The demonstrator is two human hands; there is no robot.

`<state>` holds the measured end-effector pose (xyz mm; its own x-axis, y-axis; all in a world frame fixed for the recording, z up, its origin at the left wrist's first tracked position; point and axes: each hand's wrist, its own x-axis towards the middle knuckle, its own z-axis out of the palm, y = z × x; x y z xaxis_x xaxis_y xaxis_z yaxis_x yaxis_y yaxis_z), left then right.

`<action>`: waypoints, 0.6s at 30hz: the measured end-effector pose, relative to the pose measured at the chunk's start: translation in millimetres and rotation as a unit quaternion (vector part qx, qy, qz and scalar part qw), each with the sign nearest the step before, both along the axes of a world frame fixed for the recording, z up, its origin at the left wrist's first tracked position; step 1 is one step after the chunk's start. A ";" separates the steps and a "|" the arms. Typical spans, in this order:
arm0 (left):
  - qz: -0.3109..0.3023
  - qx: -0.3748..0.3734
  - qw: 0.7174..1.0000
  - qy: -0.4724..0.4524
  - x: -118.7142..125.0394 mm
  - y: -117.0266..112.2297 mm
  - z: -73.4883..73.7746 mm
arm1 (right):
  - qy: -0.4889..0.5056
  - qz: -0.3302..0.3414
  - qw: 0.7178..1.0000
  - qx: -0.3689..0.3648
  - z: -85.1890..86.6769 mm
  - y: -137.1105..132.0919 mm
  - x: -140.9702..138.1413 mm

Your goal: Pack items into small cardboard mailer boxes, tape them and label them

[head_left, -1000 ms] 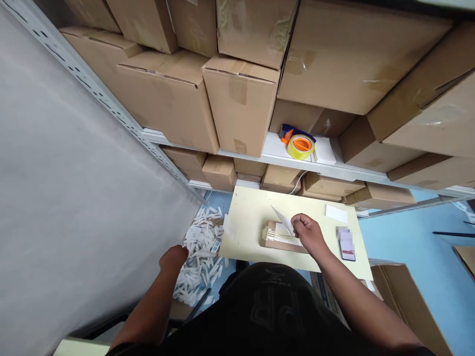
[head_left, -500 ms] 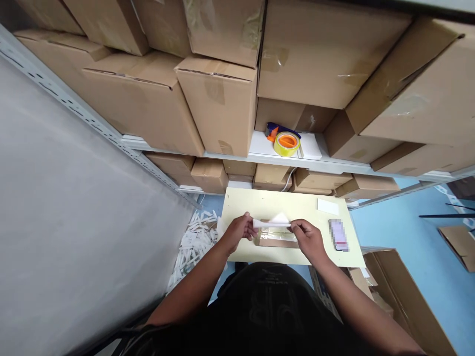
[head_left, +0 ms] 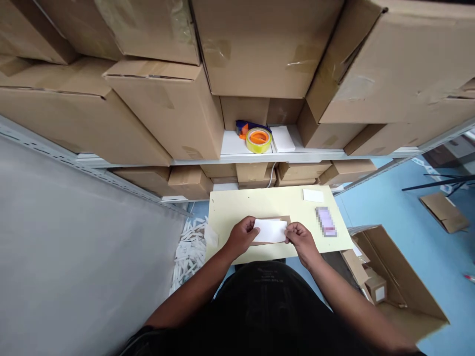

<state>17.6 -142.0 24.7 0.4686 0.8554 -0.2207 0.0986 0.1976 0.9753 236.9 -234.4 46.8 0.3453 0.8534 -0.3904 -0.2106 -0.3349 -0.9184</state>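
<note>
A white label (head_left: 270, 231) is stretched flat between my two hands over a small brown cardboard package (head_left: 279, 219) on the pale yellow table (head_left: 260, 202). My left hand (head_left: 241, 235) pinches the label's left end. My right hand (head_left: 300, 239) pinches its right end. Most of the package is hidden under the label and my fingers.
A phone (head_left: 325, 221) and a white card (head_left: 313, 195) lie on the table's right side. A yellow tape roll (head_left: 259, 140) sits on the shelf among stacked cartons. White label scraps (head_left: 187, 249) litter the floor at left. An open carton (head_left: 399, 277) stands at right.
My left hand came up from the scrap pile at the left and took the label's free end. The label, first held up by my right hand alone, now lies flat over the package.
</note>
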 end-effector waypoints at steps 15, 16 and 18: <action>-0.046 0.128 0.900 0.414 33.1 6.4 -29.5 | -0.391 0.122 0.907 -0.096 -63.5 18.9 23.5; -0.050 0.134 0.895 0.423 35.2 7.9 -31.5 | -0.418 0.141 0.891 -0.108 -65.1 22.1 22.1; -0.055 0.139 0.886 0.439 37.6 10.8 -34.7 | -0.470 0.171 0.858 -0.119 -67.3 27.2 18.4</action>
<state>55.3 -131.3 -10.0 0.3050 0.8933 -0.3301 0.8468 -0.0958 0.5232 255.3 -207.2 -20.5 0.3482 0.9022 -0.2543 0.7336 -0.4312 -0.5252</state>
